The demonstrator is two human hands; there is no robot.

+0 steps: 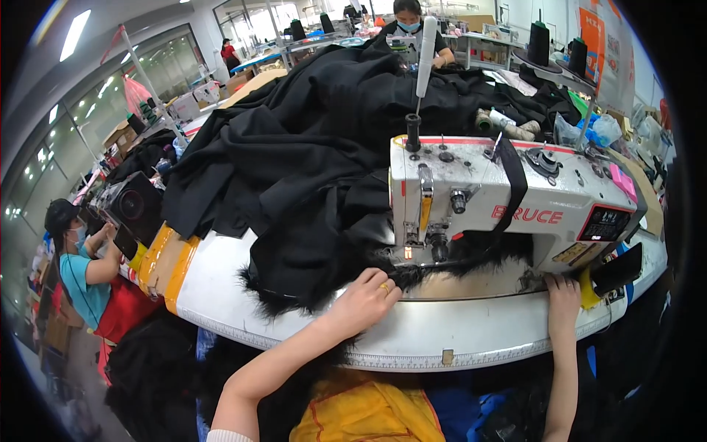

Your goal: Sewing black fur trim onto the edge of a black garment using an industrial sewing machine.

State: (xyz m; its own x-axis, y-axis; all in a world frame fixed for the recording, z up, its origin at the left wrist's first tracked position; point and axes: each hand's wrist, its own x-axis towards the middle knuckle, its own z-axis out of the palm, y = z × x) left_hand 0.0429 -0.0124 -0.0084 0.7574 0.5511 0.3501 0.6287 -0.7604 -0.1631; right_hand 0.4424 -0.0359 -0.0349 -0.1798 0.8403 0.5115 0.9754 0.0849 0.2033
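Left: windows (77, 121), then a co-worker in a blue top and red apron (110, 272) at another machine. White table (221, 276) next, orange tape (180, 272) across its left end; black cloth (317, 132) heaped over its back, furry edge (276, 295) running to under the needle area. Left hand (368, 298) on that edge by the machine's front, fingers bent, close together; can't tell if pinching. A second co-worker (409, 29) sits behind the heap. White sewing machine (471, 184) center-right. Right hand (563, 291) at the machine bed's right end, fingers bent downward, grip hidden. Plastic bags (604, 131) back right. Edges: ruler strip (398, 362) along the front rim; white tabletop between the forearms gives side-to-side room, machine body limits reach behind.
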